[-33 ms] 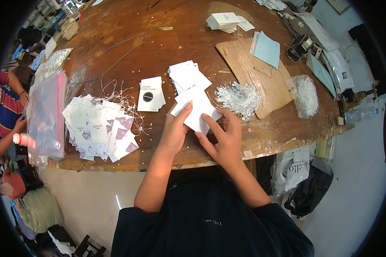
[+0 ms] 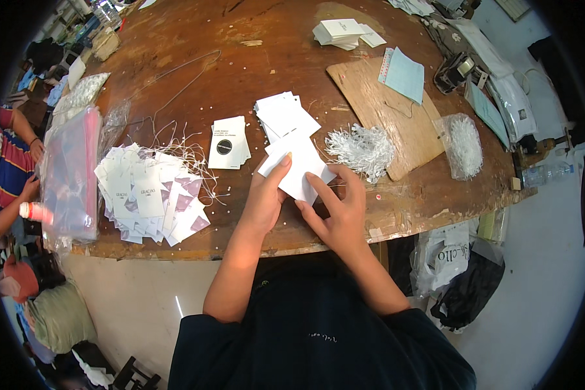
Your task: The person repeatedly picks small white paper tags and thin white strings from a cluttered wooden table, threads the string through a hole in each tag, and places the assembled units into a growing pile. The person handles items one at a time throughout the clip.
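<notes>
White cards (image 2: 300, 164) on my feed now, gripped between left hand (image 2: 268, 198) and right hand (image 2: 339, 209) above the tabletop (image 2: 286, 62); I see printed cards (image 2: 238, 147) left of them, showing small dark lettering (image 2: 226, 130) over a black circle (image 2: 224, 147)

Board (image 2: 411, 133) on table (image 2: 266, 65): sheet (image 2: 404, 75) atop; string bundle (image 2: 363, 153) left of board; packet (image 2: 467, 148) right (near end); card stack (image 2: 339, 31) behind.

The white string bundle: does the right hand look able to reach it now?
Probably yes: the white string bundle lies just beyond the right hand, and no object seems to block the way. That hand is touching a white card and may need to let go first.
</notes>
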Motion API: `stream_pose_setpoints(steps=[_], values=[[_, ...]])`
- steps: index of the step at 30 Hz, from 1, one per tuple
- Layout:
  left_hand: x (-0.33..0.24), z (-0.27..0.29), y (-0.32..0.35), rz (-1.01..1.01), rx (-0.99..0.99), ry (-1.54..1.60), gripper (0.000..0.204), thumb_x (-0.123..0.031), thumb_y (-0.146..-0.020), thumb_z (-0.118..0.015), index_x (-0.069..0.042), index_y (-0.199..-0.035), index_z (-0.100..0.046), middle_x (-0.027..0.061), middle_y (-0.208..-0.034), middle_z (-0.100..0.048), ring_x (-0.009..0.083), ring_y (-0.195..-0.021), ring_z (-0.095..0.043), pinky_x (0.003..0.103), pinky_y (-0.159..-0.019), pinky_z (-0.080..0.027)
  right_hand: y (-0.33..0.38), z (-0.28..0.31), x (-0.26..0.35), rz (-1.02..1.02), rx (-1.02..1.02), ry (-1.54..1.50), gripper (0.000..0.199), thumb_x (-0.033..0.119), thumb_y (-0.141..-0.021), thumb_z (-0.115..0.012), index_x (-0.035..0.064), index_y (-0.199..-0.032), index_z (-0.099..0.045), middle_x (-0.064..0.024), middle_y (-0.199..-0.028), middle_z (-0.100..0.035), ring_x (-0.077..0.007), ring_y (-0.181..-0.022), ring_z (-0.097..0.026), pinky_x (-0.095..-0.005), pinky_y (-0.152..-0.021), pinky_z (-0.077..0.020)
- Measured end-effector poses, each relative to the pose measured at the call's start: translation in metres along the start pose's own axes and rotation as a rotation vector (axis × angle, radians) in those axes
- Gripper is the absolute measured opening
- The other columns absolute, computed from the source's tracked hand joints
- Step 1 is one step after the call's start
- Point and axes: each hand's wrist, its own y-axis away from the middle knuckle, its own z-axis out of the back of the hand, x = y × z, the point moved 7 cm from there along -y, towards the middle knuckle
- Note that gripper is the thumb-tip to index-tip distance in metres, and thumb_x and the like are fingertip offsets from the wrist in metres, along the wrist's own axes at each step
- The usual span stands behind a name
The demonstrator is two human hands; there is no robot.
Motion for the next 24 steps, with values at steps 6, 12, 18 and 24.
stream_pose_setpoints(steps=[6,12,18,24], values=[[-0.0023,-0.0009,-0.0028,-0.002,-0.001,-0.009,0.047,-0.024,-0.104,-0.058,0.004,-0.141,-0.048,0.0119,-0.126,-0.062,0.0178,-0.112,-0.064,0.034,-0.09,-0.055,-0.0044,-0.0022,-0.0002,0.027,-0.004,0.015,0.048,0.028,-0.078,-0.083,0.0117,-0.122,-0.071,-0.019,-0.125,-0.056,-0.033,-0.109,-0.056,-0.0431,-0.089,-0.0426],[-0.0004,0.0014,-0.004,0.016,0.003,0.001,0.047,-0.024,-0.104,-0.058,0.003,-0.14,-0.048,0.0113,-0.126,-0.063,0.0173,-0.111,-0.064,0.034,-0.089,-0.054,-0.005,-0.0035,-0.0006,0.045,-0.005,0.017,0.048,0.028,-0.079,-0.082,0.0116,-0.122,-0.071,-0.0192,-0.125,-0.056,-0.0328,-0.107,-0.056,-0.0434,-0.088,-0.0422],[0.0012,0.0049,-0.0053,0.008,-0.001,-0.045,0.042,-0.021,-0.106,-0.05,0.002,-0.141,-0.047,0.0124,-0.13,-0.062,0.0194,-0.117,-0.063,0.037,-0.096,-0.054,-0.0029,-0.0033,0.0,0.013,0.015,0.007,0.049,0.025,-0.076,-0.084,0.0105,-0.122,-0.071,-0.0213,-0.129,-0.055,-0.0359,-0.113,-0.055,-0.0452,-0.094,-0.043],[0.0013,0.0065,-0.0045,-0.007,-0.004,-0.039,0.041,-0.02,-0.106,-0.049,0.002,-0.141,-0.047,0.0126,-0.129,-0.062,0.0198,-0.117,-0.064,0.037,-0.097,-0.054,-0.0021,-0.0029,0.0025,0.011,0.028,0.002,0.051,0.024,-0.076,-0.084,0.0102,-0.123,-0.071,-0.0216,-0.131,-0.054,-0.0374,-0.116,-0.054,-0.0456,-0.097,-0.0435]])
